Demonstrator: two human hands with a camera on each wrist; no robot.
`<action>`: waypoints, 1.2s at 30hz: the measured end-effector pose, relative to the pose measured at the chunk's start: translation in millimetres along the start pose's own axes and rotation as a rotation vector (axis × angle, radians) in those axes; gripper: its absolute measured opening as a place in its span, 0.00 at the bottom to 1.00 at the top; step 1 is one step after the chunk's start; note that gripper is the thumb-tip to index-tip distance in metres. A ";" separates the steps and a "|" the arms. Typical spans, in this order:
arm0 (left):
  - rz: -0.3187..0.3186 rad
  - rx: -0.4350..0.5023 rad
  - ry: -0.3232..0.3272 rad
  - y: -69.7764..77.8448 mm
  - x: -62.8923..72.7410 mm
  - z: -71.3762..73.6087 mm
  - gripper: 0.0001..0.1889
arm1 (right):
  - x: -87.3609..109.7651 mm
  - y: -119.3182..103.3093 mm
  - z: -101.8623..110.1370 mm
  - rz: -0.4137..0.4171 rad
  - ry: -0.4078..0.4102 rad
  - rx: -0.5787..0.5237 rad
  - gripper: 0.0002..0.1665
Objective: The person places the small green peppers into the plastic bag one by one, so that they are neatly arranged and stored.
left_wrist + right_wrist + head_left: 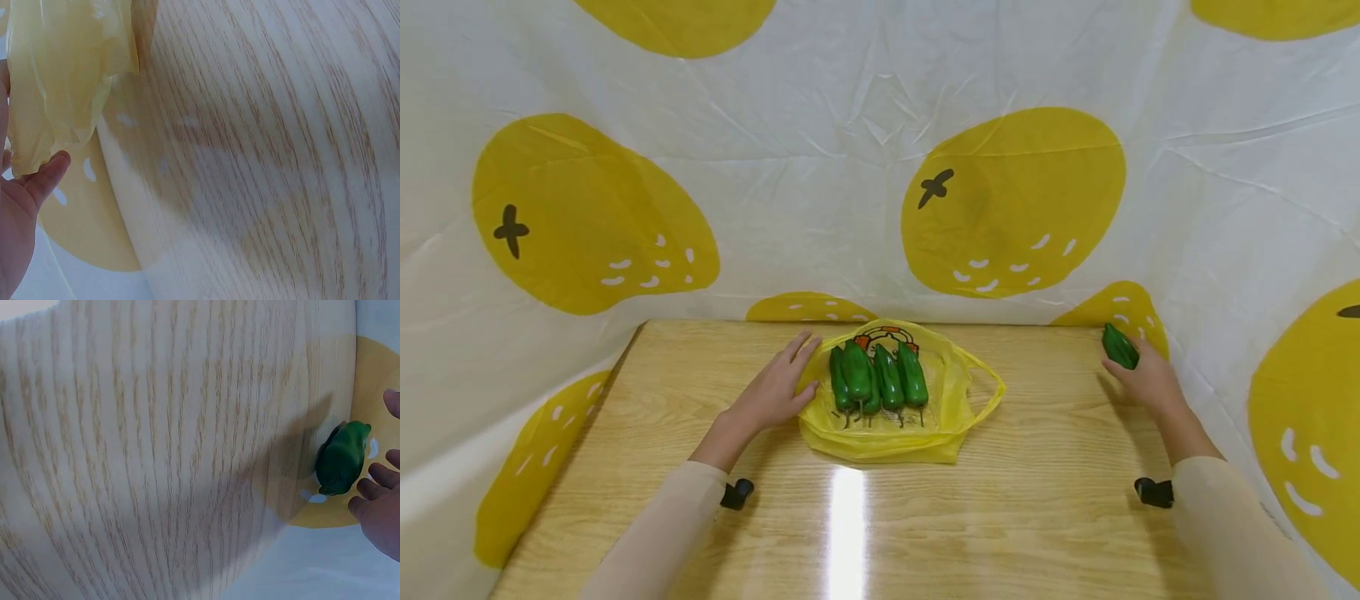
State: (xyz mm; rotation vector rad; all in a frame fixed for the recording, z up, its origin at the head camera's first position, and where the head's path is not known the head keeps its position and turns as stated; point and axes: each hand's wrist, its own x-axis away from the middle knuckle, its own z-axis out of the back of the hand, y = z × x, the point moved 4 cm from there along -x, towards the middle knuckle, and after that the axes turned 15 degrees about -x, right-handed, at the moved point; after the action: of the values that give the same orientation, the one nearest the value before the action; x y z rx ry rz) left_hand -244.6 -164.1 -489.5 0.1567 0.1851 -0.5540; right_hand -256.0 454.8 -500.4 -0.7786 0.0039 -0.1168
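A yellow plastic bag [951, 392] lies in the middle of the table with its mouth facing near, and several glossy long green peppers [891, 379] rest in it side by side, stems toward me. My left hand [778, 387] is at the bag's left side, fingers extended and thumb at the edge. The left wrist view shows the thumb [53, 172] beside the hanging yellow film [69, 81]. Over at the far right, my right hand [1150, 379] reaches around another green pepper [1120, 346]. In the right wrist view its loosely bent fingers are spread close beside that pepper [344, 457].
The wooden table [1000, 525] ends at a white curtain [805, 225] printed with large yellow fruit. A handle loop [992, 396] of the bag sticks out to the right. Black wrist devices [1153, 492] sit by both sleeves.
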 end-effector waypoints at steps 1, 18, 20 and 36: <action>-0.002 0.000 0.000 0.0 -0.2 0.2 0.41 | -0.3 1.1 0.1 -0.002 -0.001 0.005 0.51; -0.010 0.009 0.003 0.3 -1.4 -0.2 0.40 | -4.7 7.7 -5.7 0.002 -0.024 0.042 0.41; -0.011 0.007 0.002 0.0 -1.7 -0.5 0.40 | -4.1 6.3 -6.5 0.019 -0.013 0.046 0.38; -0.011 0.007 0.004 -1.7 -1.5 -2.0 0.39 | 7.1 2.7 -12.8 0.021 0.017 -0.002 0.31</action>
State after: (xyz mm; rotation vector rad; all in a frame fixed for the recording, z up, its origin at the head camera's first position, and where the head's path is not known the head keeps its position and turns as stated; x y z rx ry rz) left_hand -247.0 -164.4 -491.3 0.1637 0.1880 -0.5651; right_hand -249.2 447.0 -511.1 -0.7795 0.0286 -0.1041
